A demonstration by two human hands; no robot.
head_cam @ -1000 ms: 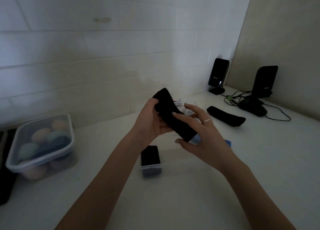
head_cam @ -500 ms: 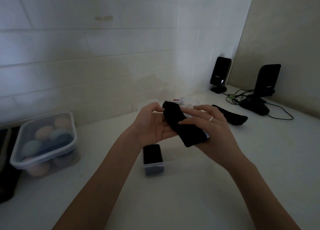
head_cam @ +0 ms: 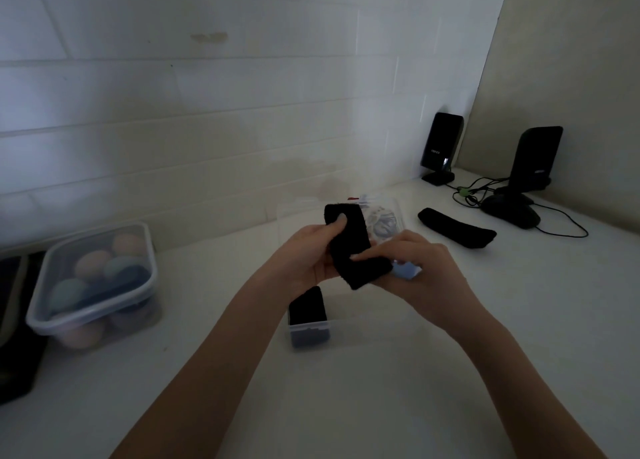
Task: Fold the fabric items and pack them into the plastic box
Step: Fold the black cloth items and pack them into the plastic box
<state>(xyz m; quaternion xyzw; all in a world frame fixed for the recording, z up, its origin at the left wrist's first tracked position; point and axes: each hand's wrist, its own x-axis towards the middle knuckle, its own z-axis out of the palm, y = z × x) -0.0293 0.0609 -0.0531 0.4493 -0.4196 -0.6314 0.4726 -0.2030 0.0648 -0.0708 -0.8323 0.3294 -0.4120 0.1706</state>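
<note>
Centrally in the frame, the left hand [head_cam: 304, 254] grips the upper part of a black fabric strip [head_cam: 353, 247], thumb pressed on its front face. The right hand [head_cam: 412, 268] is closed on the lower end of the same strip, which bends toward the right. Both hands hold the strip above the white table [head_cam: 381, 389]. Directly below the hands, a small clear plastic box [head_cam: 308, 327] stands on the table with a folded black item [head_cam: 306, 306] upright inside it. Behind the hands lies a clear bag [head_cam: 381, 216]; its contents cannot be made out. To the right, a second black fabric strip [head_cam: 457, 232] lies flat on the table. At the left edge, a lidded container [head_cam: 93, 285] holds rounded pastel objects. Two black speakers [head_cam: 441, 147] stand at the upper right.
</note>
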